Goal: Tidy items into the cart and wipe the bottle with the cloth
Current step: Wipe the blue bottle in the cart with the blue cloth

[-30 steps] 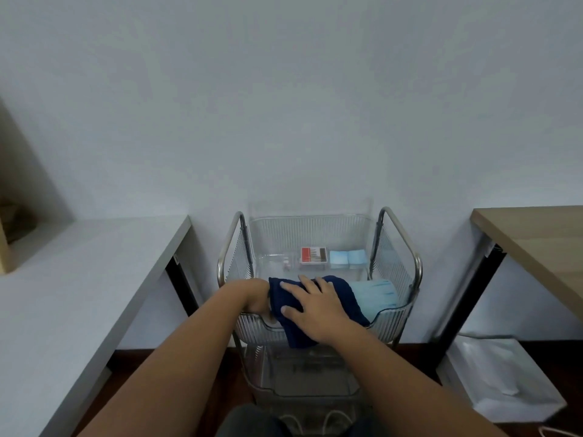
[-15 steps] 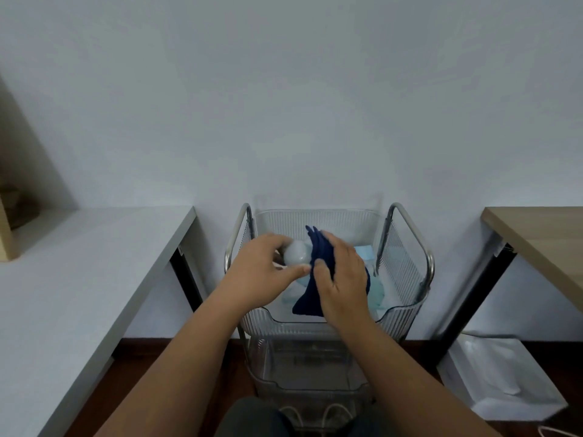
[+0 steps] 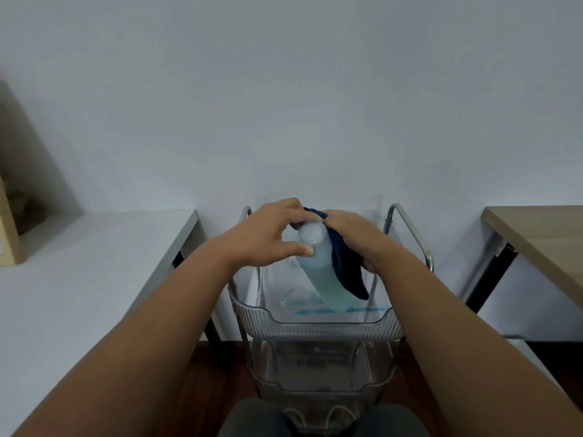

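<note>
A pale translucent bottle point(image 3: 325, 272) with a white cap stands tilted over the top tray of the clear cart point(image 3: 315, 326). My left hand point(image 3: 268, 234) grips the bottle near its cap. My right hand point(image 3: 359, 238) presses a dark blue cloth point(image 3: 344, 266) against the bottle's right side; the cloth hangs down past the hand. The bottle's lower end sits inside the top tray. The small items at the back of the tray are hidden behind my hands.
A white table point(image 3: 79, 279) stands to the left of the cart and a wooden table point(image 3: 542, 234) to the right. The cart has metal handles point(image 3: 410, 228) and a lower clear tray point(image 3: 318, 367). A white bag point(image 3: 536, 364) lies on the floor at right.
Both hands have lifted the bottle and cloth up from the tray. The bottle now stands tilted, with the cloth wrapped along its right side.
</note>
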Available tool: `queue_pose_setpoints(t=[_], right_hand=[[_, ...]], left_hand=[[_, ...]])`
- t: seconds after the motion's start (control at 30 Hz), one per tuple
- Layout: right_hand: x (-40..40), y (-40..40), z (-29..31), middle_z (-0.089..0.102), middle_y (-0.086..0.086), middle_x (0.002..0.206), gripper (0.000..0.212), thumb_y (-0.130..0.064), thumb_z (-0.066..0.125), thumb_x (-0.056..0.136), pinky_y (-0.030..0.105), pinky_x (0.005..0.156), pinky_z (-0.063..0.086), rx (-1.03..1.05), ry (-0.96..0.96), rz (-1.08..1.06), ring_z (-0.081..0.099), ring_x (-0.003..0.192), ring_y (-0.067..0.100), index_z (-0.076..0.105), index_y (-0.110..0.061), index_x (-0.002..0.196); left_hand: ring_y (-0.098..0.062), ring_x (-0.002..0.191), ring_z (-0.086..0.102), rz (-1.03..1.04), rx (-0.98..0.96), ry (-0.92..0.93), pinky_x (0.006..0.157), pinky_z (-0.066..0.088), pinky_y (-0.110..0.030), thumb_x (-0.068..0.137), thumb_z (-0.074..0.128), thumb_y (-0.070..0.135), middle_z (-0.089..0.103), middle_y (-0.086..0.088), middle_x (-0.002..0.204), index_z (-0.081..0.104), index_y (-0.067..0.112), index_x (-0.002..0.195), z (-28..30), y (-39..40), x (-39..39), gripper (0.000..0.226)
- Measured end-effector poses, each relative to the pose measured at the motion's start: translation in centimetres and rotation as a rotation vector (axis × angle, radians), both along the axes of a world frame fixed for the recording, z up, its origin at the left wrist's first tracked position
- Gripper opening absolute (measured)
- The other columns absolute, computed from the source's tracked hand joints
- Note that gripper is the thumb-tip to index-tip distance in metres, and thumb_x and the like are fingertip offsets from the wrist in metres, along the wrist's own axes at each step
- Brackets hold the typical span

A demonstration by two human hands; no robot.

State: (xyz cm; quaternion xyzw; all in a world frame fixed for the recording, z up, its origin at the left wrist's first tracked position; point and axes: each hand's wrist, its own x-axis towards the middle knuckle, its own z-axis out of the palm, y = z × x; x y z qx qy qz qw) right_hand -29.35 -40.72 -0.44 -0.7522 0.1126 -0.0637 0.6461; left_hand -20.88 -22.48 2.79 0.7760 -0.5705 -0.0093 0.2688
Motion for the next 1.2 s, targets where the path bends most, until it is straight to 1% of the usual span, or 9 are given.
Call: queue_pose_setpoints(t=[0.17, 0.23, 0.3, 0.4, 0.57, 0.67, 0.93, 1.1, 1.2], right_hand=[[1.3, -0.2, 0.4, 0.066, 0.012, 0.083, 0.019, -0.027, 0.057, 0.076, 0.037, 0.07, 0.046, 0.15, 0.046, -0.16, 0.06, 0.077, 0.027, 0.066, -0.016, 0.088], [1.5, 0.0, -0.3, 0.065, 0.008, 0.077, 0.014, -0.029, 0.056, 0.075, 0.037, 0.069, 0.045, 0.177, 0.012, -0.241, 0.059, 0.075, 0.026, 0.065, -0.019, 0.077], [1.2, 0.3, -1.0, 0.064, 0.007, 0.074, 0.012, -0.029, 0.056, 0.076, 0.036, 0.067, 0.046, 0.208, -0.027, -0.271, 0.058, 0.071, 0.024, 0.065, -0.021, 0.072], [0.4, 0.4, -1.5, 0.063, 0.001, 0.067, 0.019, -0.026, 0.056, 0.08, 0.03, 0.06, 0.047, 0.286, -0.086, -0.312, 0.057, 0.065, 0.019, 0.066, -0.028, 0.064], [-0.8, 0.5, -2.4, 0.073, 0.009, 0.099, 0.027, -0.02, 0.059, 0.082, 0.04, 0.078, 0.056, 0.345, -0.19, -0.33, 0.068, 0.084, 0.024, 0.072, -0.028, 0.103], [-1.1, 0.5, -2.4, 0.075, 0.007, 0.092, 0.027, -0.017, 0.057, 0.081, 0.036, 0.069, 0.056, 0.31, -0.224, -0.347, 0.068, 0.077, 0.02, 0.074, -0.026, 0.1], [0.0, -1.1, -0.2, 0.069, 0.009, 0.078, 0.009, -0.017, 0.063, 0.076, 0.024, 0.057, 0.049, 0.231, -0.02, -0.201, 0.064, 0.067, 0.021, 0.07, -0.013, 0.081], [0.1, -0.5, -0.4, 0.068, 0.017, 0.089, 0.031, -0.022, 0.066, 0.077, 0.038, 0.075, 0.05, 0.351, 0.005, -0.261, 0.064, 0.079, 0.028, 0.069, -0.004, 0.102], [-0.7, 0.2, -1.6, 0.068, 0.012, 0.087, 0.013, -0.021, 0.062, 0.076, 0.038, 0.079, 0.049, 0.383, -0.091, -0.345, 0.063, 0.082, 0.026, 0.071, -0.014, 0.083]], left_hand=[[-0.011, 0.097, 0.057, 0.16, 0.039, 0.052, 0.086, 0.044, -0.021, 0.093, 0.065, 0.022, 0.058, 0.006, 0.124, 0.051, 0.034, 0.14, 0.3, -1.6, 1.2, 0.051], [-0.008, 0.092, 0.059, 0.232, -0.039, 0.097, 0.084, 0.044, -0.013, 0.094, 0.063, 0.028, 0.054, 0.007, 0.129, 0.05, 0.032, 0.142, -0.8, -2.7, 0.4, 0.051], [0.0, 0.085, 0.058, 0.328, -0.189, 0.186, 0.074, 0.04, -0.002, 0.089, 0.066, 0.041, 0.054, 0.01, 0.118, 0.056, 0.037, 0.136, -2.0, -3.6, -0.6, 0.048], [0.0, 0.085, 0.058, 0.407, -0.333, 0.26, 0.077, 0.042, -0.007, 0.086, 0.069, 0.044, 0.058, 0.009, 0.101, 0.061, 0.039, 0.129, -2.8, -4.5, -1.2, 0.044], [-0.011, 0.098, 0.063, 0.306, -0.369, 0.428, 0.092, 0.053, -0.028, 0.09, 0.068, 0.027, 0.066, 0.007, 0.113, 0.061, 0.027, 0.129, -3.1, -4.6, -0.6, 0.039], [-0.001, 0.095, 0.062, 0.216, -0.297, 0.291, 0.089, 0.047, -0.012, 0.091, 0.068, 0.025, 0.066, 0.014, 0.106, 0.063, 0.028, 0.125, -2.9, -4.0, 0.0, 0.035], [-0.019, 0.116, 0.058, 0.111, -0.151, 0.301, 0.103, 0.046, -0.034, 0.095, 0.061, 0.013, 0.062, 0.003, 0.129, 0.06, 0.021, 0.133, -1.3, -2.3, 0.7, 0.038], [-0.011, 0.106, 0.054, 0.15, -0.122, 0.119, 0.093, 0.037, -0.009, 0.101, 0.05, 0.013, 0.045, 0.01, 0.132, 0.054, 0.029, 0.138, -1.5, -2.5, -0.7, 0.041], [-0.016, 0.092, 0.052, 0.354, -0.183, -0.119, 0.081, 0.029, -0.009, 0.102, 0.044, 0.016, 0.045, 0.004, 0.12, 0.053, 0.037, 0.138, -2.8, -2.9, -2.3, 0.042]])
